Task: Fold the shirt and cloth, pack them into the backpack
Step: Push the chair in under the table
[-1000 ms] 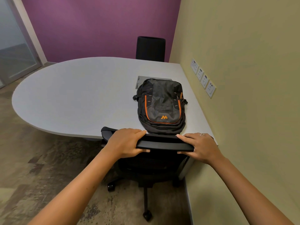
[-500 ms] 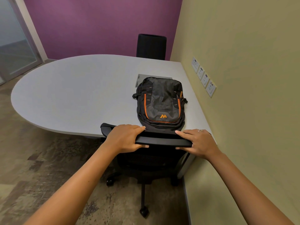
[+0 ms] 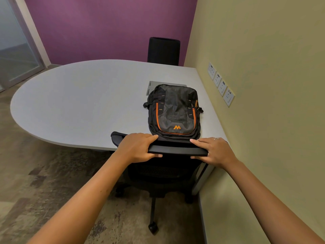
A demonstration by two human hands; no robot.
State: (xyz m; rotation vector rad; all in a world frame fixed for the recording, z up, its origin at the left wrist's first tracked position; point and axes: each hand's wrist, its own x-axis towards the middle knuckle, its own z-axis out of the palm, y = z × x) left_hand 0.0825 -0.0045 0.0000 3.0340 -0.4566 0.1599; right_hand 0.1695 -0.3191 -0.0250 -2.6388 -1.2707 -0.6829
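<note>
Grey table [image 3: 84, 103], rounded at its left end, filled the corner between a purple wall [image 3: 109, 25] and a yellow-green wall [image 3: 263, 50]. Mottled brown floor [image 3: 44, 182] below. Black office chair [image 3: 168, 173] was pushed in at the near edge; a second dark chair back [image 3: 163, 51] stood at the far side.

The backpack [image 3: 175, 111], black and grey with orange piping, lay flat on the table near the right wall, zipped up as far as could be seen, its bottom end just behind the near chair's top rail. Orange "M" logo on the front pocket; small orange lettering down its right edge, too fine to read. A grey flat item [image 3: 154, 84] showed partly beneath its far end.

Left hand [image 3: 139, 147] gripped the chair's top rail, fingers over, thumb under. Right hand [image 3: 213, 149] gripped the same rail further right, ring on one finger. Hands apart.

Four white wall sockets [image 3: 220, 83] in a row.
</note>
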